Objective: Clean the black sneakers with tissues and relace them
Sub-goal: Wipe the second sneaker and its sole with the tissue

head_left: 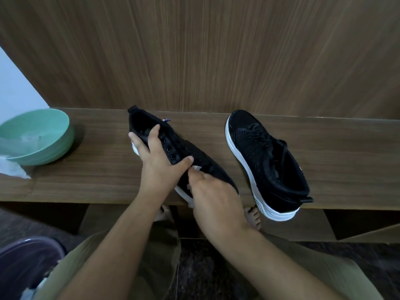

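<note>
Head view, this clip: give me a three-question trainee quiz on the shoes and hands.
1. True or false: the sneaker on the right still has its lace in.
2. What does the right hand press against the held sneaker?
A) brush B) tissue C) sponge
3. Which hand steadies the held sneaker near its opening?

Key: 1 true. 2 B, a white tissue shows at the fingertips. 3 the left hand, in a grip beside the empty eyelets.

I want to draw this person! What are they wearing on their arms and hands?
Nothing: both forearms are bare, with no sleeves in view. The left hand and right hand have no gloves, rings, watch or bracelets that show. Lower down are olive-khaki trousers.
</note>
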`<state>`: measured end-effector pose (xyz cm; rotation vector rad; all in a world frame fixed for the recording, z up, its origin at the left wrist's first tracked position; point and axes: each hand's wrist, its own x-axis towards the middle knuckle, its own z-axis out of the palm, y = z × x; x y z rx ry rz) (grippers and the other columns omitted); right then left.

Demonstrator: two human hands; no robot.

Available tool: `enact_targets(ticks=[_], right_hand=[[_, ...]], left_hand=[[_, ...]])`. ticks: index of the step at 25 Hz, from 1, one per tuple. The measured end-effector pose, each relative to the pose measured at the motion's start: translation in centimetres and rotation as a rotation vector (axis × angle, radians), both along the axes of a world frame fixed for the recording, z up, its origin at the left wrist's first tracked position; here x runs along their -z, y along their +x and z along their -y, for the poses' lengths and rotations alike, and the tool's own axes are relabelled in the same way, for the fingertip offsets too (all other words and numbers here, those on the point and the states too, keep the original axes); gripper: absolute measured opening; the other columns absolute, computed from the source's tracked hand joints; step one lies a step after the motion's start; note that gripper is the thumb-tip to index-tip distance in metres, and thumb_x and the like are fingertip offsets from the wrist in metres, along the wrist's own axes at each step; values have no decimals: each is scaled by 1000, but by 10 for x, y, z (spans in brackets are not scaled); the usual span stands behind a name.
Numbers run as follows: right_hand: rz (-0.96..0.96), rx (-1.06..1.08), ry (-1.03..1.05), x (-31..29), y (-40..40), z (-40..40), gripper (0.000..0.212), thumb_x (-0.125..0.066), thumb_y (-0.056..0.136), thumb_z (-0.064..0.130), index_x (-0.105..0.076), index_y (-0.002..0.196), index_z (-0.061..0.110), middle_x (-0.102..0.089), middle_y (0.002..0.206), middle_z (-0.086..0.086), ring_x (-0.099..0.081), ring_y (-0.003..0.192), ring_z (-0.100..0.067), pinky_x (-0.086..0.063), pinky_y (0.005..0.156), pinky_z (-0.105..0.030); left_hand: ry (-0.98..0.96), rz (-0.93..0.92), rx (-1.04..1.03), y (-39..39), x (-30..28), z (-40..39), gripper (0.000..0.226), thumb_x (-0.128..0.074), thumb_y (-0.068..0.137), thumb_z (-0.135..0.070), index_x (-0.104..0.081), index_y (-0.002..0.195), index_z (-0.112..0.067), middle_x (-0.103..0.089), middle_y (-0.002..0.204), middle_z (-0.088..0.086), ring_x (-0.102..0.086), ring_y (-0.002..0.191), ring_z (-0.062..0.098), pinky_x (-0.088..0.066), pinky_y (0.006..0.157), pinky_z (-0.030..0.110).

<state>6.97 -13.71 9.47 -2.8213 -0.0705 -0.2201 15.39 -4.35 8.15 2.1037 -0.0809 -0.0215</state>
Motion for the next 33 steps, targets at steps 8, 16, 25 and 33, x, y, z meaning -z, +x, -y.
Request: enact_targets(ticks=[8, 16, 25, 33], right_hand=[[70, -53, -44, 20, -36, 4, 41, -42, 82, 9, -68, 113, 8, -63, 123, -8, -62, 112, -22, -55, 86, -33], [-7, 83, 48, 13, -25, 46, 37, -77, 58, -8, -74, 87, 14, -71, 109, 0, -72, 70, -14, -58, 52, -24], [-11, 34, 16, 13, -8, 30, 39, -60, 72, -6, -70, 106, 11, -66, 121, -5, -71, 92, -20, -58, 67, -29], [139, -40, -73, 25, -41, 8, 44, -36, 75, 8, -75, 96, 9, -72, 108, -7, -70, 97, -18, -59, 71, -26]], left_hand=[[2, 10, 117, 10, -4, -6, 77, -76, 72, -7, -31, 131, -28, 27, 152, 8, -14, 140, 22, -27, 96, 23], [-1, 13, 107, 11, -1, -8, 77, -77, 71, -7, -33, 129, -29, 26, 153, 5, -18, 139, 21, -29, 95, 22], [10, 21, 112, 11, -2, -7, 76, -77, 71, -7, -33, 129, -28, 26, 153, 7, -17, 127, 8, -28, 93, 21], [9, 19, 114, 12, -1, -6, 76, -77, 71, -5, -33, 129, -27, 26, 153, 8, -13, 132, 9, -27, 95, 21]])
